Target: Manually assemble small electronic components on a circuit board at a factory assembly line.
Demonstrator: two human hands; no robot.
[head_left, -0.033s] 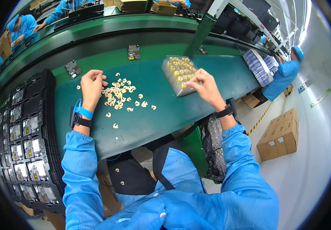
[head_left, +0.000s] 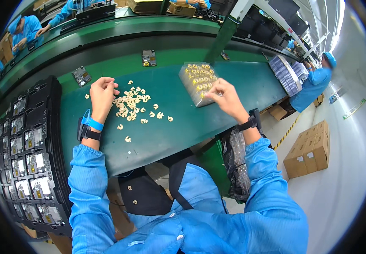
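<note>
On the green table mat lies a loose pile of small cream C-shaped pieces, several of them scattered around it. My left hand is at the pile's upper left edge, fingers curled and tips together; whatever they pinch is too small to make out. Right of the pile stands a clear plastic tray stack with rows of small yellow ring-shaped parts. Over its right side, my right hand has thumb and forefinger brought together in a pinch beside a yellow part. Its fingers hide what they hold, if anything.
Stacked black trays of circuit boards stand at the left. Two boards, one a loose circuit board, lie beyond the mat. A green post rises behind the clear tray. Co-workers in blue are beyond; cartons sit on the right floor.
My right thumb and forefinger have shifted very slightly down and left at the clear tray. My left hand has hardly moved.
</note>
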